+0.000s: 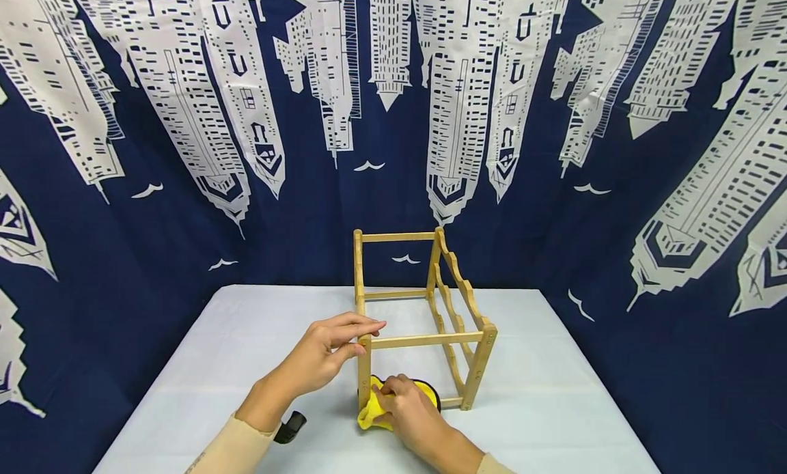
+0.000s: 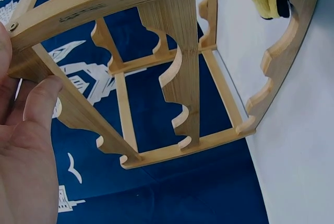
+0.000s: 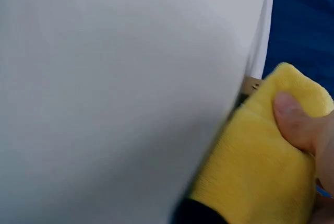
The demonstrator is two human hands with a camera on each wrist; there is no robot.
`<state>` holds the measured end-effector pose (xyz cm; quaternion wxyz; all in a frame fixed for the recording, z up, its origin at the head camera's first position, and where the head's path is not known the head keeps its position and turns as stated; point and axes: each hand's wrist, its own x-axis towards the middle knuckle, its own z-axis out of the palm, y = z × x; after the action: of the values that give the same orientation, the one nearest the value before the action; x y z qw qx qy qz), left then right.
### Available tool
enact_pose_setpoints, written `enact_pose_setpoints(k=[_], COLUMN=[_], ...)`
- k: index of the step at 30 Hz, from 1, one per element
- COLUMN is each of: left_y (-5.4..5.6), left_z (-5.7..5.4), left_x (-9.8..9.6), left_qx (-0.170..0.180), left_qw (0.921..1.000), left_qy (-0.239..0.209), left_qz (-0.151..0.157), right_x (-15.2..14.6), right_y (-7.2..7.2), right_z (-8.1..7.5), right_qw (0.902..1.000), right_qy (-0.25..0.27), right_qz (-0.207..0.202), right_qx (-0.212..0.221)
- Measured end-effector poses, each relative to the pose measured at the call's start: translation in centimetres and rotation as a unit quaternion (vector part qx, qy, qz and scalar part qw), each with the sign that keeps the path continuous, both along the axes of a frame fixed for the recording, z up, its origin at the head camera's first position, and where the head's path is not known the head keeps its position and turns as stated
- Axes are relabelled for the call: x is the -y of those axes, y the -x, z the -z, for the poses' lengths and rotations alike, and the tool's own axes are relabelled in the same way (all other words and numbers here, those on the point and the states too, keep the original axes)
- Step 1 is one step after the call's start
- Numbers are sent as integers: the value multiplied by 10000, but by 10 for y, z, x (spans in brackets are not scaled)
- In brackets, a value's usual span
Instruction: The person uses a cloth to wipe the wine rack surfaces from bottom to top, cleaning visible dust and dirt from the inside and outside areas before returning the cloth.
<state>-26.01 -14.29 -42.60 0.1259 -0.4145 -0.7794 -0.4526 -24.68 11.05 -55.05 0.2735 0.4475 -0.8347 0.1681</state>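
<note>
A light wooden wine rack (image 1: 428,339) with scalloped rails stands on the white table. My left hand (image 1: 326,351) holds its near left top corner, thumb on one side and fingers on the other; the left wrist view shows that hand (image 2: 28,114) at the end of a bar. Low on the near left post, my right hand (image 1: 413,409) grips a yellow cloth (image 1: 371,414) with a black edge. Up close in the right wrist view, the thumb presses into the folded cloth (image 3: 255,166). The post's lower end is partly hidden behind the cloth.
The white tabletop (image 1: 246,344) extends around the rack on both sides. A small black object (image 1: 290,427) shows beside the left wrist. Behind the table hangs a dark blue curtain (image 1: 320,214) printed with white buildings and birds.
</note>
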Motion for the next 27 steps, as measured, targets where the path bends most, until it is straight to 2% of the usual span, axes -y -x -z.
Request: enact_pose_setpoints(k=[3,5,7,9,17,22,27], left_y=[1,1,2,2,1,2,1], left_z=[2,2,1,0,-4,-3,-3], left_x=[-2,-2,-2,-1,1,1,0], left_qx=[-43,-61,-94,-75,23,-69,-133], left_qw=[9999,9999,9999,9999,9998,9997,9995], left_qy=[23,38,55,78,204,192,219], left_qz=[105,133,134,86,-37,-117,-165], right_x=[-6,-8,-8,-7,3,4,-7], right_y=[1,3,6,8,14,14,13], right_z=[-9,-16,-22,-25,-24,-22,-22], right_qw=[9947,9860,9779,9730,9684,9707,9733], right_qy=[-12,158,286,322,-52,-372,-739], right_qz=[21,99,187,250,267,365,560], right_qx=[1026,1657,2061,2272,2478,2344,2101])
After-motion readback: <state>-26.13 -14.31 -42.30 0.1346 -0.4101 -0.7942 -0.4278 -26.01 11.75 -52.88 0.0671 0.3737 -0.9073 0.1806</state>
